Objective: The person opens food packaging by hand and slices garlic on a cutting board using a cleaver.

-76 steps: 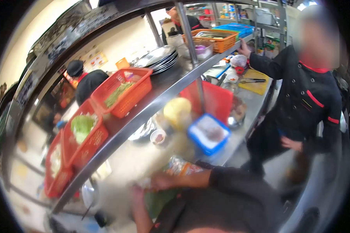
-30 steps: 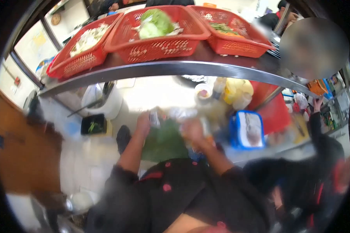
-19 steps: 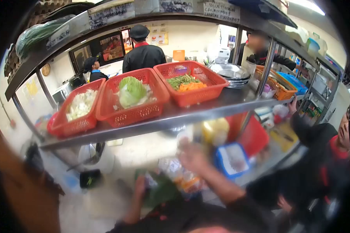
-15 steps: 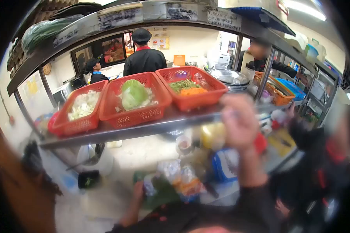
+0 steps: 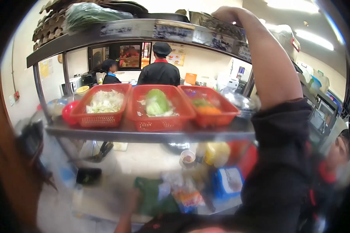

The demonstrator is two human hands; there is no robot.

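My right hand (image 5: 230, 16) is raised to the top shelf, its fingers curled down beside a dark container (image 5: 206, 21). The fingertips are hidden, so any hold is not visible. Low on the worktop, my left hand (image 5: 133, 200) is smeared by motion and lies beside a dark green cloth or bag (image 5: 149, 190). Its fingers cannot be made out. Plastic packets (image 5: 188, 196) and a blue-and-white pack (image 5: 227, 182) lie to the right of the green item.
On the middle shelf (image 5: 155, 136) stand red baskets: chopped pale vegetables (image 5: 105, 103), a cabbage (image 5: 156, 101), and orange and green pieces (image 5: 208, 108). Below are a small cup (image 5: 188, 156) and a yellow container (image 5: 217, 153). People stand behind the shelf (image 5: 159, 73) and at right (image 5: 328, 167).
My right hand has gone up from in front of the middle shelf to the top shelf. My left hand stays low by the green item. The view has shifted.
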